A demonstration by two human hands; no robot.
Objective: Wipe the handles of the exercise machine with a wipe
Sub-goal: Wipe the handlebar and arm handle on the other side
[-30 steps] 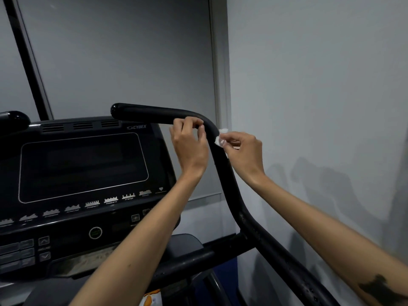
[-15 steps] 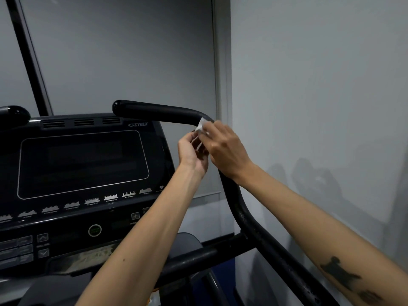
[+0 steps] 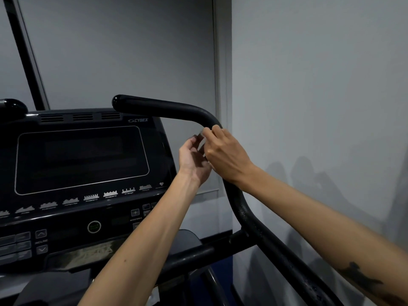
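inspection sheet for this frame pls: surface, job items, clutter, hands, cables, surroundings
Surface: no table; work is at the black handle bend of the exercise machine.
Job's things: handle runs level, then curves down at right, with specks on its lower stretch. A small pale piece, probably the wipe, shows between the fingers just below the bend; mostly hidden.
Clutter: nothing seen.
Grippers: right hand in front of the handle's bend, fingertips pinching the wipe; left hand palm-up beside it, fingers curled toward the wipe, contact unclear.
Cables: nothing seen.
Surroundings: dark console at left, screen off; grey wall close on the right; dark diagonal bar upper left.
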